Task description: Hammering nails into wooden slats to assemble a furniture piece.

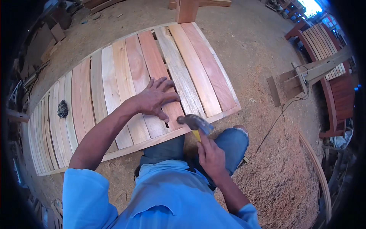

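Note:
A long slatted wooden panel (111, 63) lies before me, its pale and reddish slats set side by side within a thin frame. My left hand (157, 96) rests on a reddish slat (152, 55) near the panel's right part, fingers spread. Dark narrow gaps show along that slat's edges. In my right hand (212, 155) is a claw hammer (194, 123) with a yellow handle, gripped close below the head. The hammer head is over the panel's near edge, beside the slat's near end. Whether it touches the wood I cannot tell.
A dark clump (62, 109) sits on the slats at left. A wooden post (187, 11) stands at the panel's far corner. Wood shavings (274, 183) cover the floor at right, near a curved wooden strip (318, 171). Beyond are a wooden stand with a cord (284, 89) and a slatted bench (324, 47).

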Available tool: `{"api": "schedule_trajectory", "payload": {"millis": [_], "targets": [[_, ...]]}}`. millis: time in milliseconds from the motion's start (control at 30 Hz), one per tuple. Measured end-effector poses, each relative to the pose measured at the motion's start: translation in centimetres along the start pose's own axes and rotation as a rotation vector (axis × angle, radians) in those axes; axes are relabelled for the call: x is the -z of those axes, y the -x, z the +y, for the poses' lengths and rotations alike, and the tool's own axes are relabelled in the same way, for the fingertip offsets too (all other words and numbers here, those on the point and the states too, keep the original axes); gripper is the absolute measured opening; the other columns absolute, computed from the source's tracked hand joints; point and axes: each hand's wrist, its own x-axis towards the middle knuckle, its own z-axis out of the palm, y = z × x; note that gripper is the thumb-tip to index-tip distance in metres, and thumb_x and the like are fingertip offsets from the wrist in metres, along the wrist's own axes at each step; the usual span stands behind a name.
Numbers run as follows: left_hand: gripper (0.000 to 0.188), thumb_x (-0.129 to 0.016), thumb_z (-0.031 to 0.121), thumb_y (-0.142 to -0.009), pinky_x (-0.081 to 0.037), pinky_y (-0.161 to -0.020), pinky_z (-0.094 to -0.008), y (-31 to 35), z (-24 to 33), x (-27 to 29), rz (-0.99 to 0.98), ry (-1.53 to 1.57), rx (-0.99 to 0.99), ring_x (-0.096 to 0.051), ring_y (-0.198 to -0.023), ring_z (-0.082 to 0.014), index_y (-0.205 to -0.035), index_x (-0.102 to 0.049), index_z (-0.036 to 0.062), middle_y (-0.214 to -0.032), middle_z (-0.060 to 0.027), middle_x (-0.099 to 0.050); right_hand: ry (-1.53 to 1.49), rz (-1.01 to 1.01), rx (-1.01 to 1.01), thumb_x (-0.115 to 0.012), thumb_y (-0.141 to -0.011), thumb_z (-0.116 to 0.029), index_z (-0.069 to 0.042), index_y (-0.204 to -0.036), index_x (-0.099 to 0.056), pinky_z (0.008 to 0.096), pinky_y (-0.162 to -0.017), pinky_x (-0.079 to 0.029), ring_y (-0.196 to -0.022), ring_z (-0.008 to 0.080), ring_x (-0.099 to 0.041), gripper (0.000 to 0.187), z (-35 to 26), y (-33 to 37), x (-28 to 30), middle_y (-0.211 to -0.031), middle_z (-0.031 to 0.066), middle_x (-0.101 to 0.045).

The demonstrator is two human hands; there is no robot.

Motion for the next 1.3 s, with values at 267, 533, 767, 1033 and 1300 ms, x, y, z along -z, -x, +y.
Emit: {"api": "schedule_trajectory", "payload": {"millis": [267,533,767,1033,1300], "targets": [[0.092,-0.094,0.055,-0.073,-0.01,-0.133,-0.0794,0.0,0.6,1.1,-0.013,0.035,0.037,-0.013,-0.168,-0.0558,-0.154,-0.06,0.031,-0.177,-0.0204,-0.03,-0.039,0.259,0.159,-0.067,-0.11,-0.015,0.002,-0.152,-0.061,0.0441,-0.071,-0.06,-0.079,0.0377,-0.073,0.046,-0.7,0.1,1.0,-0.1,0.022,-0.073],[0.094,-0.096,0.052,-0.07,-0.011,-0.132,-0.0793,-0.6,-0.1,0.4,0.047,0.05,0.003,-0.016,-0.167,-0.0544,-0.154,-0.06,0.0307,-0.176,-0.0198,-0.035,-0.139,0.603,0.237,-0.072,-0.107,-0.015,-0.006,-0.159,-0.059,0.0516,-0.075,-0.058,-0.087,0.0424,-0.074,0.054,-1.7,-0.2,-0.3,-0.108,0.0227,-0.075],[0.094,-0.091,0.059,-0.075,-0.025,-0.129,-0.0672,0.4,-2.7,-4.0,0.376,0.209,-0.227,-0.037,-0.158,-0.0491,-0.156,-0.064,0.0201,-0.168,-0.0225,-0.049,-0.163,0.28,-0.05,-0.063,-0.113,-0.019,-0.007,-0.165,-0.055,0.0498,-0.074,-0.057,-0.083,0.0415,-0.072,0.054,-2.1,-1.6,-3.1,-0.107,0.0263,-0.075],[0.027,-0.075,0.001,-0.088,-0.052,-0.102,-0.0492,24.8,-13.8,-2.5,1.561,-0.141,0.842,-0.069,-0.112,-0.0381,-0.115,-0.077,0.0041,-0.116,-0.0148,-0.076,-0.156,0.197,-0.094,-0.059,-0.114,-0.011,-0.017,-0.172,-0.048,0.0458,-0.061,-0.042,-0.063,0.0301,-0.046,0.059,-4.8,-4.9,-2.0,-0.078,0.0243,-0.055],[0.023,-0.082,0.013,-0.092,-0.058,-0.089,-0.0443,41.4,-18.9,-5.4,1.411,0.135,1.302,-0.071,-0.096,-0.0297,-0.114,-0.082,0.0047,-0.11,-0.0165,-0.073,-0.089,0.196,-0.055,-0.058,-0.114,-0.009,-0.016,-0.172,-0.048,0.0474,-0.066,-0.047,-0.068,0.0351,-0.058,0.06,-6.4,-6.1,-3.0,-0.087,0.0264,-0.067]]}}
